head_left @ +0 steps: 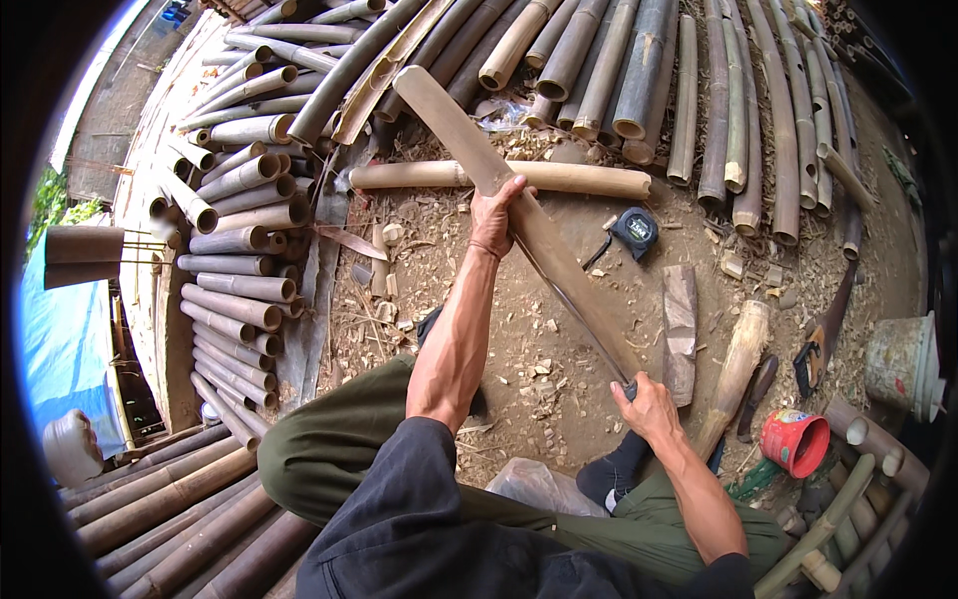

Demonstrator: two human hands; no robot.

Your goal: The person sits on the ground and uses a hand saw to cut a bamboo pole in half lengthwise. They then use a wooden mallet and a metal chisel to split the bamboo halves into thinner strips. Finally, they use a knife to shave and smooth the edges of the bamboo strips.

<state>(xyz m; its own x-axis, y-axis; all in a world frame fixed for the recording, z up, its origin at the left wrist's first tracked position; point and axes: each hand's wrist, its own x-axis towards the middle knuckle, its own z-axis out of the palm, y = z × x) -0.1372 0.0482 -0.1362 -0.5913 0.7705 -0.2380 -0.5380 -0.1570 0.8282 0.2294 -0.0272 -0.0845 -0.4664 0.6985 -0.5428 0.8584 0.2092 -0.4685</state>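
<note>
My left hand is wrapped round a long, pale, flat length of what looks like split bamboo, gripping it near a slight bend. The piece slants from the upper middle down toward my right hand. Closed fingers of that hand hold the dark handle of a long knife, whose thin blade lies along the lower edge of the bamboo. Beyond my left hand a short bamboo pole rests crosswise on the ground. To the right of the bamboo piece lies a dark tape measure.
Stacked bamboo poles line the left, with more poles across the far side. On the right are a notched wood block, a pale log, a saw, a red container and a whitish bucket. Chips litter the ground.
</note>
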